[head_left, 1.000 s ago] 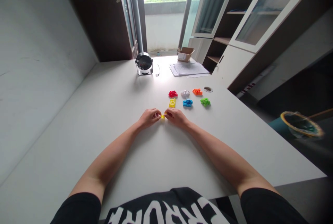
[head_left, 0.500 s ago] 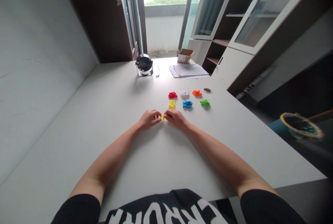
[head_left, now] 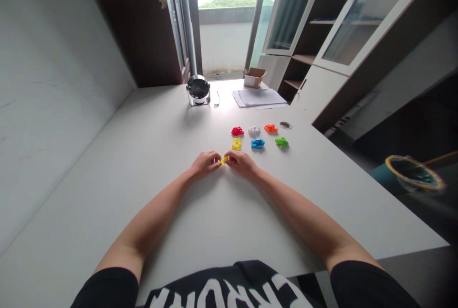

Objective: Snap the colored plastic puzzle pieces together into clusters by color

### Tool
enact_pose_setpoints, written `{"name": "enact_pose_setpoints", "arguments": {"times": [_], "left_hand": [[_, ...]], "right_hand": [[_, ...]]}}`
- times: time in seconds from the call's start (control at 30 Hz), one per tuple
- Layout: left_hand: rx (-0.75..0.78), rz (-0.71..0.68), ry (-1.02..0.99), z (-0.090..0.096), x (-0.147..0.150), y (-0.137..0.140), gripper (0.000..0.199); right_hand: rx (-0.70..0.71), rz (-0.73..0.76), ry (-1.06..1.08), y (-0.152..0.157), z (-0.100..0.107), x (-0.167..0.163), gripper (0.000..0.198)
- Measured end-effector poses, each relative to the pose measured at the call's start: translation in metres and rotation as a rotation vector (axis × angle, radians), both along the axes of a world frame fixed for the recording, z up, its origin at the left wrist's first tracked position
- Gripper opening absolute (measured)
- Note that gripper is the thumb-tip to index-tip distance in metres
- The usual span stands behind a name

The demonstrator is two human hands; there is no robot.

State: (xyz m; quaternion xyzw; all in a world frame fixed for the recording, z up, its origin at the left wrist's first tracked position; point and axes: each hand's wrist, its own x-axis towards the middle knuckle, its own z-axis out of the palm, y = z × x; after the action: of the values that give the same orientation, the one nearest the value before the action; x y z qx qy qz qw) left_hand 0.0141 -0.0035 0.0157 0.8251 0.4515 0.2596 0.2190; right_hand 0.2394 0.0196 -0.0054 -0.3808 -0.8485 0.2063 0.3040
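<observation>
Between my two hands is a small yellow plastic piece (head_left: 223, 160), mostly covered by the fingers, so its exact kind cannot be made out. My left hand (head_left: 206, 163) pinches it from the left. From the right, my right hand (head_left: 242, 162) pinches the same piece with thumb and fingers. Just beyond my right hand lies a flat yellow plastic piece (head_left: 236, 144). Around it sit small plastic clusters: a red one (head_left: 237, 131), a white one (head_left: 254, 131), an orange one (head_left: 271, 128), a blue one (head_left: 257, 143) and a green one (head_left: 282, 142).
Everything lies on a white table (head_left: 161, 126). At the back stand a round black device in a silver frame (head_left: 198, 90), a stack of papers (head_left: 260, 97) and an open cardboard box (head_left: 254, 78). A cable hole (head_left: 285, 125) is at the right. A bin (head_left: 411, 174) stands beyond the right edge.
Both hands stay almost in place on the small yellow piece, with only a slight shift of the fingers. The other pieces have not moved.
</observation>
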Motion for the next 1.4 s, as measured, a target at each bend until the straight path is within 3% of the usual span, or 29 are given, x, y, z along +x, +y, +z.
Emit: {"name": "enact_pose_setpoints", "arguments": {"times": [1.4], "left_hand": [[-0.025, -0.019, -0.003, 0.0015, -0.0011, 0.0006, 0.019]], "right_hand": [[-0.020, -0.022, -0.001, 0.0008, -0.0002, -0.0002, 0.020]]}}
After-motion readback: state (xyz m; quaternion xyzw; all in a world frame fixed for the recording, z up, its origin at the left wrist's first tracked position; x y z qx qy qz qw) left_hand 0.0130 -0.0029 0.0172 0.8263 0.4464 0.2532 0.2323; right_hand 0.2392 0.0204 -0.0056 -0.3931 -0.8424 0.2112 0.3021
